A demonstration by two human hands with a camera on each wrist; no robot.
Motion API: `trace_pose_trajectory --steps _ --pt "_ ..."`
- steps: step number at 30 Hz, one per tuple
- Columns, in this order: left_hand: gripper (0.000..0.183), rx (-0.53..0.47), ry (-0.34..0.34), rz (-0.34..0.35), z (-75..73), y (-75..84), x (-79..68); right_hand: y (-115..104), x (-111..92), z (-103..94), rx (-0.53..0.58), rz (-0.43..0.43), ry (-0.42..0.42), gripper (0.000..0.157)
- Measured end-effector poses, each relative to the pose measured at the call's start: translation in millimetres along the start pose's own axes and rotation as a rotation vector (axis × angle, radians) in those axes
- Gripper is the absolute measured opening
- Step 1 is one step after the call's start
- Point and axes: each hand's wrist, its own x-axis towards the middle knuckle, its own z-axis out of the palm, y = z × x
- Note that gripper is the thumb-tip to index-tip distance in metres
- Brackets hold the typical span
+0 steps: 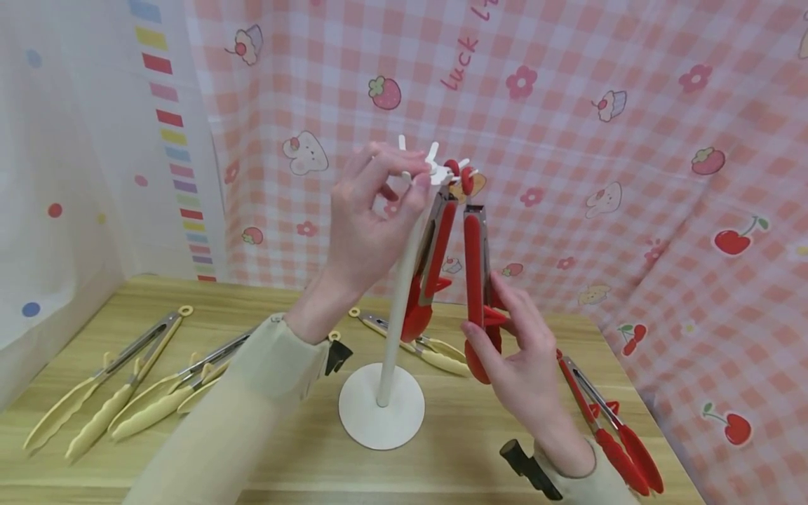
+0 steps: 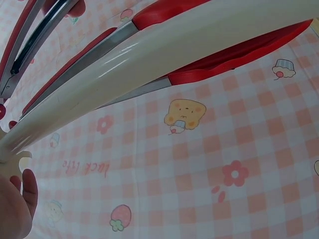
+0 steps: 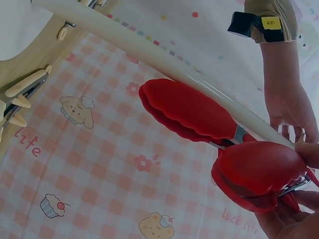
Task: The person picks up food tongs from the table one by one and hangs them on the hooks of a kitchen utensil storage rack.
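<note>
A white stand (image 1: 396, 319) with a round base has several prongs at its top. My left hand (image 1: 369, 221) pinches the white top of the stand between thumb and fingertips. One pair of red tongs (image 1: 440, 252) hangs by its ring from a prong, close to the pole. A second pair of red tongs (image 1: 472, 259) hangs beside it, its red ring at a prong. My right hand (image 1: 527, 358) holds this second pair low down, near its red heads. Those heads (image 3: 259, 172) show beside the right fingers in the right wrist view, both tongs closed.
Pale yellow tongs (image 1: 154, 351) lie on the wooden table (image 1: 303, 466) at the left, partly behind my left sleeve. Another yellow pair (image 1: 435, 354) lies behind the stand. Red tongs (image 1: 612, 421) rest at the right edge. A pink checked cloth (image 1: 568, 154) hangs behind.
</note>
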Motion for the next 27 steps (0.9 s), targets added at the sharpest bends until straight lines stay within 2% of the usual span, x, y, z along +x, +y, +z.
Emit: trace_pose_trajectory --steps 20,27 --pt "0.014 0.002 -0.006 -0.013 -0.4 0.6 -0.4 4 -3 11.8 -0.003 -0.048 0.022 0.079" --pt "0.013 0.007 -0.006 -0.011 -0.6 0.5 -0.7 3 -4 17.8 0.034 -0.06 0.031 0.076"
